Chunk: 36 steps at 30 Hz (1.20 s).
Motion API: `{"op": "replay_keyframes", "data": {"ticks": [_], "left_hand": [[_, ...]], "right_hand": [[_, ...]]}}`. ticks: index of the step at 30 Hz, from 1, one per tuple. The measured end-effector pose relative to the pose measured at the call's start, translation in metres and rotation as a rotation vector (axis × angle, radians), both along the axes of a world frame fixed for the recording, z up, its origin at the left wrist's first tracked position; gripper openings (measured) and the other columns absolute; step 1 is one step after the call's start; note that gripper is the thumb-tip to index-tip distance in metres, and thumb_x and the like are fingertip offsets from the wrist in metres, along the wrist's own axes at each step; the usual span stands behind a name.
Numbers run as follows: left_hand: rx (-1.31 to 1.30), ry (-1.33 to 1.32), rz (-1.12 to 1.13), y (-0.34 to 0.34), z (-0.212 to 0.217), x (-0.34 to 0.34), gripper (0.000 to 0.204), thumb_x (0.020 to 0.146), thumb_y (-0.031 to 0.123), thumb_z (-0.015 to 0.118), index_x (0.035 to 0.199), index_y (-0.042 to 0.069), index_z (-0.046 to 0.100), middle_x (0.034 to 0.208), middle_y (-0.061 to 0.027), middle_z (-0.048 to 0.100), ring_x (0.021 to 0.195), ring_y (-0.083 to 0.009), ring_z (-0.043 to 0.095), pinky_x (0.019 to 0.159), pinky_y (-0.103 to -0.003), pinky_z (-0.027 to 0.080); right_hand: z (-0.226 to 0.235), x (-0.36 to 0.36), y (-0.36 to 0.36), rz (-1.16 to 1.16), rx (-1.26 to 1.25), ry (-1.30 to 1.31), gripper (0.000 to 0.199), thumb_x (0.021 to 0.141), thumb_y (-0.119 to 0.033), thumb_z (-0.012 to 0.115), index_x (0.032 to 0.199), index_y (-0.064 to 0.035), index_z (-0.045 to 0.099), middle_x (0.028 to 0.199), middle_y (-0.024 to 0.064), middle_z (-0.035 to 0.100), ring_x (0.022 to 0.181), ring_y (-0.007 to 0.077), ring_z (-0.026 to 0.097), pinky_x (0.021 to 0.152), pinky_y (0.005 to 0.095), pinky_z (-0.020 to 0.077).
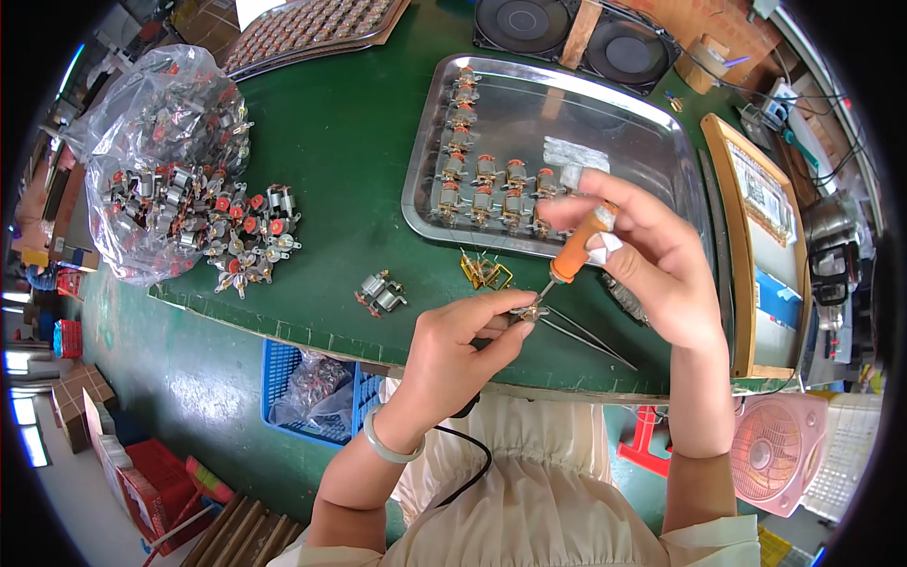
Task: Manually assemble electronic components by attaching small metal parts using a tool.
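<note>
In my left hand (453, 354), between thumb and fingertips, is a small metal component (533, 313), partly covered by the fingers. My right hand (673, 274), with white wraps on some fingers, grips a screwdriver (573, 255) by its orange handle. The screwdriver's shaft slants down to the component, its tip meeting or nearly meeting it. Below them a pair of metal tweezers (595, 342) lies on the green table. Small brass-coloured brackets (486, 272) rest just beyond my left hand. To its left sit a few loose silver components (381, 292) with reddish parts.
A metal tray (413, 194) holds rows of similar components. At left, a clear plastic bag (118, 142) spills a pile of them onto the table. Another filled tray (312, 38) and two black fans (522, 21) stand at the back. A wooden frame (732, 255) leans at right.
</note>
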<state>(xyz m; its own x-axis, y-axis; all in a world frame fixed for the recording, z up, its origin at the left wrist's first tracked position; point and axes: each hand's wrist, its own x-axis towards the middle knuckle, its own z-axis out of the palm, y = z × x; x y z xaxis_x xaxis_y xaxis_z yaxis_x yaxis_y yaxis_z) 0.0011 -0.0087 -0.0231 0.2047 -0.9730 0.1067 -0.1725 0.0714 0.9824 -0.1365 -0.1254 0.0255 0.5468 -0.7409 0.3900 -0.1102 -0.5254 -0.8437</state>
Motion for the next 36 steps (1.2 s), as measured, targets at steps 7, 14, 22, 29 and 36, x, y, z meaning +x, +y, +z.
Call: {"op": "replay_keyframes", "data": {"ticks": [7,14,22,29,36], "left_hand": [[-0.031,-0.012,0.010,-0.001,0.001,-0.002,0.027,0.074,-0.002,0.063,0.100,0.000,0.060,0.080,-0.0103,0.064,0.069,-0.0125,0.064,0.063,-0.023,0.052],[-0.058,-0.021,0.014,0.000,0.000,-0.002,0.026,0.073,-0.003,0.064,0.099,-0.001,0.061,0.082,-0.0087,0.065,0.070,-0.0105,0.063,0.064,-0.021,0.051],[-0.078,-0.064,0.003,-0.001,0.000,-0.004,0.026,0.074,-0.002,0.063,0.099,0.001,0.061,0.085,-0.0106,0.064,0.071,-0.0137,0.064,0.064,-0.024,0.052],[-0.142,0.048,-0.006,0.002,0.000,-0.002,0.028,0.077,-0.004,0.060,0.104,-0.001,0.057,0.096,-0.0107,0.061,0.080,-0.0138,0.062,0.070,-0.023,0.051],[-0.100,0.561,-0.137,0.002,0.016,-0.006,0.026,0.088,0.006,0.048,0.112,-0.004,0.051,0.103,-0.0124,0.053,0.084,-0.0220,0.061,0.074,-0.030,0.053]], "right_hand": [[0.009,-0.003,-0.001,0.221,0.350,-0.190,0.044,0.079,-0.003,0.060,0.121,-0.0030,0.048,0.100,0.0089,0.056,0.081,0.0125,0.056,0.074,0.0265,0.0442],[0.010,-0.007,-0.010,0.231,0.412,-0.070,0.019,0.078,-0.005,0.064,0.089,-0.0010,0.049,0.082,0.0047,0.056,0.072,0.0080,0.056,0.062,0.0204,0.0443],[0.008,0.008,0.008,-0.093,0.308,-0.011,0.044,0.073,-0.020,0.072,0.054,-0.0074,0.035,0.054,0.0005,0.052,0.051,0.0047,0.053,0.046,0.0193,0.0416],[-0.001,-0.017,0.039,0.031,0.779,-0.558,0.025,0.077,-0.010,0.065,0.084,-0.0053,0.041,0.079,0.0061,0.054,0.057,0.0091,0.054,0.047,0.0239,0.0500],[-0.010,-0.027,0.061,0.058,1.083,-0.343,0.024,0.081,-0.010,0.060,0.099,0.0003,0.049,0.060,-0.0029,0.044,0.047,0.0030,0.040,0.040,0.0203,0.0361]]}}
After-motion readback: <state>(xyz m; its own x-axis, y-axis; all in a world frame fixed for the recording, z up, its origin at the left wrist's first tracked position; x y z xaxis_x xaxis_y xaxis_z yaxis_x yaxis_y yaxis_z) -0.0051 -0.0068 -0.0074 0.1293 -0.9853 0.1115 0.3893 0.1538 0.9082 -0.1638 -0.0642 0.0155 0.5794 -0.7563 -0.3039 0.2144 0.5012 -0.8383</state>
